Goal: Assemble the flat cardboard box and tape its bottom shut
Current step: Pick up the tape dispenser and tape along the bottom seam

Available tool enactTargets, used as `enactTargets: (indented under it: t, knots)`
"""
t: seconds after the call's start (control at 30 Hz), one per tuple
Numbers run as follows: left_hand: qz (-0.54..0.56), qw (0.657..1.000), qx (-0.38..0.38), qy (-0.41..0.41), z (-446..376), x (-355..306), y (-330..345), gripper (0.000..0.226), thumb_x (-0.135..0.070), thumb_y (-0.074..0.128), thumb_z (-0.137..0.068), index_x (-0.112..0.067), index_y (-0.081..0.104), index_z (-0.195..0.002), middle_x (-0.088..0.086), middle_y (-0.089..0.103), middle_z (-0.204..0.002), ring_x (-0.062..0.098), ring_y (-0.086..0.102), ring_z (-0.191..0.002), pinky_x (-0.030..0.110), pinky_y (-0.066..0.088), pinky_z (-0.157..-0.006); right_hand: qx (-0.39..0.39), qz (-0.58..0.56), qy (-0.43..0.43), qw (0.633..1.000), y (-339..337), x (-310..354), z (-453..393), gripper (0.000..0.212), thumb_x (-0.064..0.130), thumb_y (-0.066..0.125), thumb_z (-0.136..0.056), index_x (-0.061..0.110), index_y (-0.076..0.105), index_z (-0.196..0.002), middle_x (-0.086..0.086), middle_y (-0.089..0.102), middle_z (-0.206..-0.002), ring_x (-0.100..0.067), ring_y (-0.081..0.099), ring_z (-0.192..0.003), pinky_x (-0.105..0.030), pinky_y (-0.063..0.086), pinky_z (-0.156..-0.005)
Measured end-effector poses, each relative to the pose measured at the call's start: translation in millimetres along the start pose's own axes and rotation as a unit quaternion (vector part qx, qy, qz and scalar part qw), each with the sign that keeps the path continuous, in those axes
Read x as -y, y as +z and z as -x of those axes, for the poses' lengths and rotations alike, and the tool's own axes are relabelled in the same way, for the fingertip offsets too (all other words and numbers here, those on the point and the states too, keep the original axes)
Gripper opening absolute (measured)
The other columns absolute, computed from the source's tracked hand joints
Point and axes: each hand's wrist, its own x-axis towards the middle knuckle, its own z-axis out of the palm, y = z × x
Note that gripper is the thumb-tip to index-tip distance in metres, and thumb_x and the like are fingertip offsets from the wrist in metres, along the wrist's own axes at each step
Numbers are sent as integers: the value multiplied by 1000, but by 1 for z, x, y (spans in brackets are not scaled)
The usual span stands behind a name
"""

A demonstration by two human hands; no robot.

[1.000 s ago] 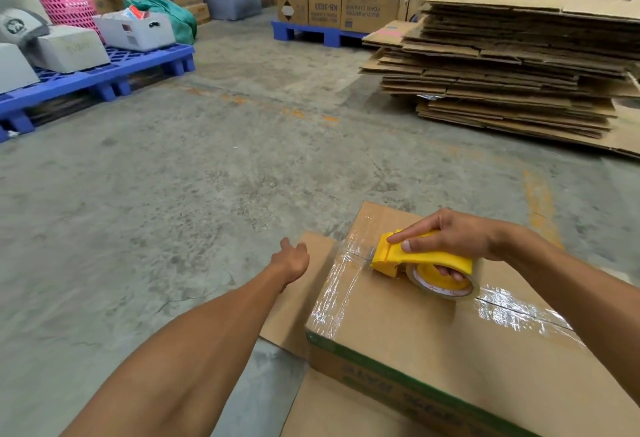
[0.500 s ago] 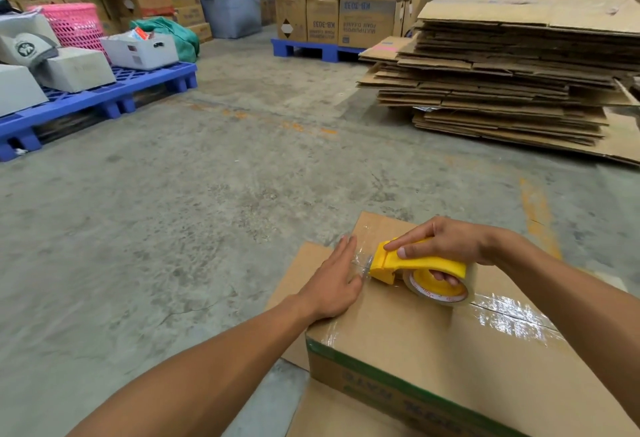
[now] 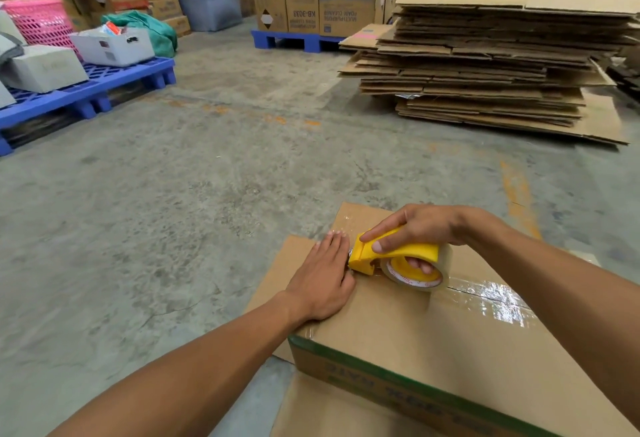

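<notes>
Here the cardboard box sits on the concrete floor, its taped seam facing up. The right hand grips the yellow tape dispenser at the box's far-left edge, while the left hand lies open and flat on the cardboard, touching the dispenser's nose.

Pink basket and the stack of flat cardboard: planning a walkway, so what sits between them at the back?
In the head view, a grey bin and printed cartons on a blue pallet stand between the pink basket and the stack of flat cardboard.
</notes>
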Motion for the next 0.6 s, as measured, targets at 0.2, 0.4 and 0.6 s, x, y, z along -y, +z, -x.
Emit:
enactTargets:
  t: [0.2,0.4,0.6]
  knots:
    - [-52,999,5,8,0,5,10,71,-50,19,-99,-11,0,-156,6,-5,-165,15,-9,-150,34,-1,-123,33,13,21,999,-6,-3,-8,43,30,79,-81,35,69,-122,-20,69,-85,-23,60,-47,-29,56,-50]
    - [-64,998,11,6,2,-1,7,72,-51,20,-99,-12,-2,-156,4,-7,-164,12,-10,-150,30,-3,-122,30,8,28,999,-26,-33,25,40,23,77,-83,35,71,-120,-18,67,-76,-22,56,-46,-27,53,-46]
    - [-73,997,30,7,2,1,5,73,-55,15,-99,-14,-7,-155,3,-12,-164,11,-13,-149,29,-5,-121,13,-4,84,996,-48,-82,88,38,24,78,-82,37,72,-117,-21,59,-68,-27,55,-49,-28,53,-47]
